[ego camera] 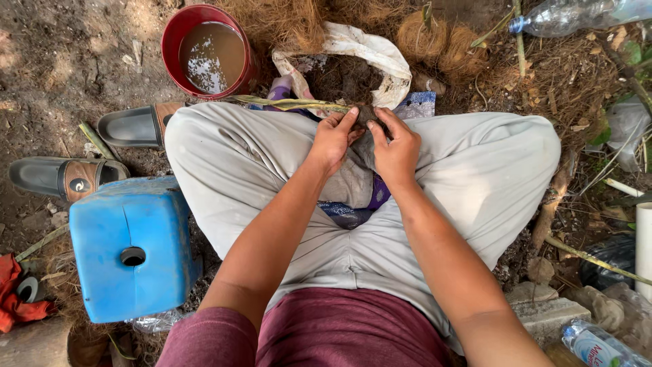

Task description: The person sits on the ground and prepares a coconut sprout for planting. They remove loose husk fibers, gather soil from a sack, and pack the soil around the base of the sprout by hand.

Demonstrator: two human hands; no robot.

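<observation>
Two hands | left hand [333, 139], right hand [396, 151] | fingers pinched shut on dark soil clump [365, 115]

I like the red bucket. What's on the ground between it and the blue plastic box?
In the head view, a dark sandal lies on the dirt between the red bucket and the blue box, beside the person's left knee.

Bare dirt ground [61, 61]: red bucket [175, 41], sandals [64, 177]
</observation>
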